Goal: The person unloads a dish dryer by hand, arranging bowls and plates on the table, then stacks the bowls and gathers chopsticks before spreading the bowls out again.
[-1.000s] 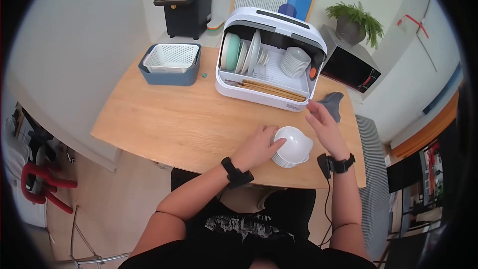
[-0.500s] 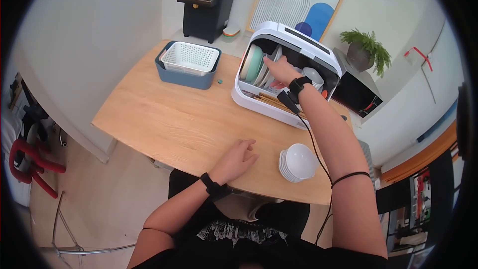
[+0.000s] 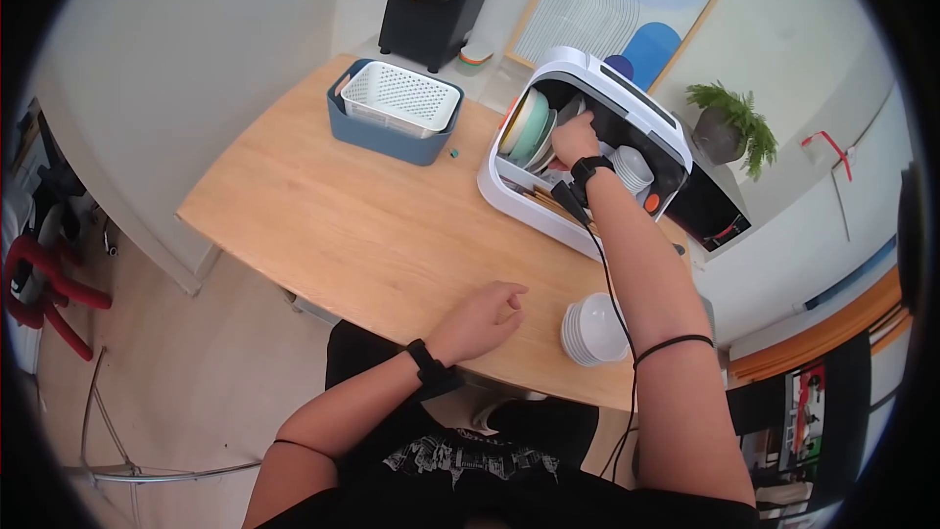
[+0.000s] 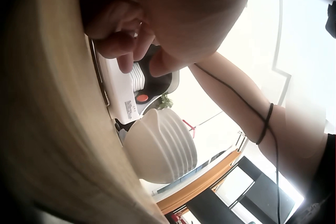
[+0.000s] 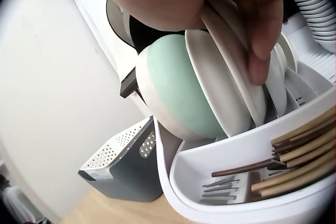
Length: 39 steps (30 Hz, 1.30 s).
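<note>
Plate [image 5: 245, 79], pale, smooth and round, standing on edge among others in a white plastic dish box [image 3: 539, 223] right of centre in the upper half of the head view. In the right-wrist view it is seen nearly edge-on, its long axis slanting from upper centre to lower right, its broad faces turned sideways. The right hand [image 3: 576, 139] reaches in from above and grips the plate's upper rim, fingers bent closely around it.

Just left of it in that view are a cream plate [image 5: 212, 77] and a rounded mint-and-cream bowl [image 5: 176, 85]. Slender wooden chopsticks [image 5: 302, 174] and forks [image 5: 220, 191] lie in the front tray; a stack of small white dishes [image 3: 630, 169] sits at the box's right.

The left hand [image 3: 477, 323], lower centre, holds nothing, its fingers loosely curled over the wood-grained table [image 3: 343, 220]. Nested glossy white bowls [image 3: 597, 330] are to its right. Upper left, a white perforated basket [image 3: 399, 98] nests inside a blue basket [image 3: 387, 140].
</note>
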Each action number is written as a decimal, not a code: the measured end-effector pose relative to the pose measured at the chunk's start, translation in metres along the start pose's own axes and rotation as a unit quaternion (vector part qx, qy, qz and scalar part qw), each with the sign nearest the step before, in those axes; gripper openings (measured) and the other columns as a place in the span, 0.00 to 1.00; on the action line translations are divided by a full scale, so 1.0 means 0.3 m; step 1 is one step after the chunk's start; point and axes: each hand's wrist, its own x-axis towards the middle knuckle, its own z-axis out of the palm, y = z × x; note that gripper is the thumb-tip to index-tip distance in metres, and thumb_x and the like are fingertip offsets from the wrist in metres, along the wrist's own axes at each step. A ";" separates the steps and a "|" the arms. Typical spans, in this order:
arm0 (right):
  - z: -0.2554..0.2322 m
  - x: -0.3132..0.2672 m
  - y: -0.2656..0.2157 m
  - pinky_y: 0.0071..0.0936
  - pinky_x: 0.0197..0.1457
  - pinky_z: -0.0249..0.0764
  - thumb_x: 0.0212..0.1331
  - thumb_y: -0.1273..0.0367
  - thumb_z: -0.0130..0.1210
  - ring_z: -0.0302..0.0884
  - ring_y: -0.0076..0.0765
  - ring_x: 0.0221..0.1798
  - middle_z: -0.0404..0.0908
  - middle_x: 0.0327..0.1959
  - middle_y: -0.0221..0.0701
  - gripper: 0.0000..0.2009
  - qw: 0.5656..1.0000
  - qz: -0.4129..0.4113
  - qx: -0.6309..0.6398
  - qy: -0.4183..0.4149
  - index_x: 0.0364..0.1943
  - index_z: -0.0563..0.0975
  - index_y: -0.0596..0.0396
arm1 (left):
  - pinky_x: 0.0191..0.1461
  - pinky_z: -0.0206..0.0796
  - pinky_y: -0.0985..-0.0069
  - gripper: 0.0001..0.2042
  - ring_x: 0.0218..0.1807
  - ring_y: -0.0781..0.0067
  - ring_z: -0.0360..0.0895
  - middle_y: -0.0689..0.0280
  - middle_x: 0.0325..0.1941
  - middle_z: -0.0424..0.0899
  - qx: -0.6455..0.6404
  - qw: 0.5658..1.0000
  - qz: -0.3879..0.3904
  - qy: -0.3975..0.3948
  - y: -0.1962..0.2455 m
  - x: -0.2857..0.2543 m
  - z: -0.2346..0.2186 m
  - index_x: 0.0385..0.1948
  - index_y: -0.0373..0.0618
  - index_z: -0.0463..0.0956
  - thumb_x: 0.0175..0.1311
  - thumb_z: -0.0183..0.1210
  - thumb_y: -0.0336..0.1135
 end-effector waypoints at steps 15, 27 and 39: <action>-0.061 0.000 0.035 0.43 0.31 0.90 0.70 0.72 0.48 0.93 0.58 0.32 0.83 0.54 0.69 0.21 0.999 -0.006 -0.027 0.024 0.60 0.65 0.76 | 0.51 0.77 0.65 0.19 0.44 0.60 0.83 0.61 0.50 0.87 0.015 0.999 0.039 -0.011 0.001 0.002 0.009 0.64 0.43 0.79 0.75 0.64 0.37; -0.232 -0.196 0.173 0.35 0.21 0.83 0.71 0.74 0.42 0.88 0.45 0.23 0.84 0.42 0.56 0.21 0.987 -0.024 0.155 0.021 0.65 0.59 0.73 | 0.46 0.77 0.70 0.21 0.38 0.70 0.81 0.64 0.52 0.87 0.013 0.999 -0.014 -0.042 0.034 0.004 -0.005 0.67 0.44 0.79 0.74 0.64 0.35; -0.377 -0.839 0.305 0.25 0.31 0.85 0.76 0.67 0.48 0.88 0.29 0.45 0.81 0.61 0.40 0.29 0.927 -0.004 0.361 -0.101 0.79 0.61 0.56 | 0.39 0.79 0.79 0.35 0.43 0.69 0.91 0.56 0.72 0.81 -0.373 0.905 -0.203 0.033 0.166 -0.002 -0.162 0.85 0.45 0.55 0.87 0.44 0.59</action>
